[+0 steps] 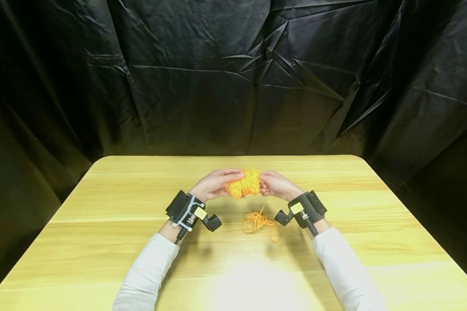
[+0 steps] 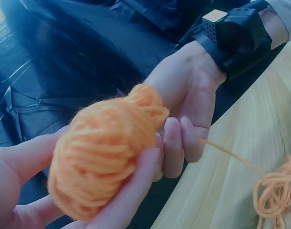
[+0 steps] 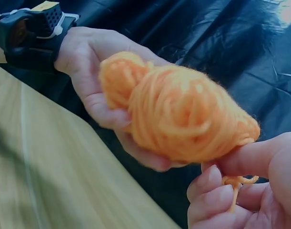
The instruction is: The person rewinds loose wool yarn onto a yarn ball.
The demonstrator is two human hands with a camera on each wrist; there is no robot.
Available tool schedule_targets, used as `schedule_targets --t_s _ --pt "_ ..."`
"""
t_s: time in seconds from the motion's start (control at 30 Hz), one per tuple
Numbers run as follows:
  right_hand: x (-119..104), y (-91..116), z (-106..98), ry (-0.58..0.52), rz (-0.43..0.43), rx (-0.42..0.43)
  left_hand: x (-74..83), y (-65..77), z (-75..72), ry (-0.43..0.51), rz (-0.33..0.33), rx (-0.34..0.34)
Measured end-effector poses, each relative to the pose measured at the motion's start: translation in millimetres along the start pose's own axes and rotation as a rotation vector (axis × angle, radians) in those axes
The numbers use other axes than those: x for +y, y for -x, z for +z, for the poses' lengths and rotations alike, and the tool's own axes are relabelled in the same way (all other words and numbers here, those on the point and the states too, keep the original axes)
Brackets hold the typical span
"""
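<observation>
A wound ball of orange yarn (image 1: 250,183) is held above the table at the middle of the head view. My left hand (image 1: 213,184) grips it from the left, with fingers and thumb around its sides, as the left wrist view also shows on the yarn ball (image 2: 102,157). At the ball's right end is my right hand (image 1: 279,185). Its curled fingers (image 3: 209,183) hold a yarn strand, and the thumb and forefinger are by the ball's tip. From there the strand runs down to a loose tangle of yarn (image 1: 259,222) on the table.
The light wooden table (image 1: 101,242) has rounded far corners. A creased black sheet (image 1: 202,108) hangs behind it. Each wrist wears a black strap with a camera, the left strap (image 1: 184,211) and the right strap (image 1: 308,210). A bright glare lies near the front.
</observation>
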State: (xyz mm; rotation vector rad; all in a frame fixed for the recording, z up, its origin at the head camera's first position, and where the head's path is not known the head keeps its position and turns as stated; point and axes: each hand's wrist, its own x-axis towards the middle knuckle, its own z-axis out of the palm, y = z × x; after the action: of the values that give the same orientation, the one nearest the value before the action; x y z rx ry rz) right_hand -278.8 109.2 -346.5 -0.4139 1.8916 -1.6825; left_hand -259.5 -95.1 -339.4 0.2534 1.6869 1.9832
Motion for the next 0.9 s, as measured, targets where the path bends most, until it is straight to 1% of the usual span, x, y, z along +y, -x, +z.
schedule_targets --t_s 0.13,0.27,0.4,0.47,0.53,0.63,0.73,0.83,0.9 --pt "-2.7 0.1 0.5 0.013 0.004 0.006 0.0 1.8 0.4 -0.016 -0.021 -0.022" --pt "-4.5 0.9 1.4 0.019 -0.005 -0.016 -0.7 2.3 0.6 -0.003 -0.031 -0.045" --pt "-7.4 2.4 2.1 -0.009 -0.011 -0.028 -1.5 2.6 0.2 -0.018 -0.035 -0.063" --pt "-9.1 3.1 2.3 -0.014 -0.01 -0.019 -2.1 3.0 0.1 -0.043 -0.041 -0.068" --pt "-11.0 3.8 2.4 0.011 -0.011 0.011 -2.3 3.2 0.5 -0.072 -0.057 -0.069" --pt "-15.4 5.1 4.2 0.116 -0.026 0.073 -3.1 3.2 1.6 -0.125 -0.066 -0.077" --pt "-21.3 6.2 9.2 0.277 -0.073 0.175 -4.5 2.6 3.3 -0.159 -0.061 -0.075" --pt "-28.0 8.2 17.1 0.443 -0.145 0.279 -7.0 1.1 5.3 -0.172 -0.041 -0.036" --pt "-32.4 10.6 22.4 0.526 -0.185 0.336 -8.5 -0.1 6.8 -0.156 -0.031 0.011"
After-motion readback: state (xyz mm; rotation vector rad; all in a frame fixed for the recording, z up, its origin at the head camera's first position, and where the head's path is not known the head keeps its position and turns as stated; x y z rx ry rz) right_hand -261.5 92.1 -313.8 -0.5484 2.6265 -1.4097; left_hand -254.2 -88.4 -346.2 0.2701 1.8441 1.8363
